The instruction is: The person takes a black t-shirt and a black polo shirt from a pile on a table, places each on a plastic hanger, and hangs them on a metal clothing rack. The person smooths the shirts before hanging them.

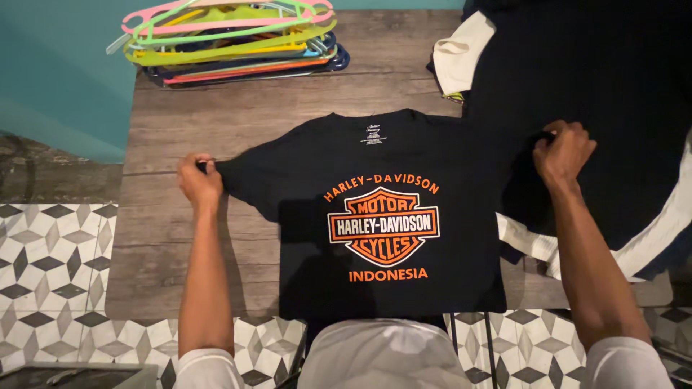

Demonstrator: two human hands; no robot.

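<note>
A black T-shirt (310,169) with an orange and white emblem on its chest lies face up on a grey wooden table (187,122). Its hem hangs over the near edge toward me. My left hand (198,179) pinches the tip of the shirt's left sleeve, pulled out flat. My right hand (564,151) is closed on the right sleeve, which lies over a heap of dark cloth.
A stack of coloured plastic hangers (231,36) sits at the table's far left. A pile of dark garments (598,65) with a cream piece (461,54) fills the right side. Patterned tile floor (50,259) lies to the left, below a teal wall (58,65).
</note>
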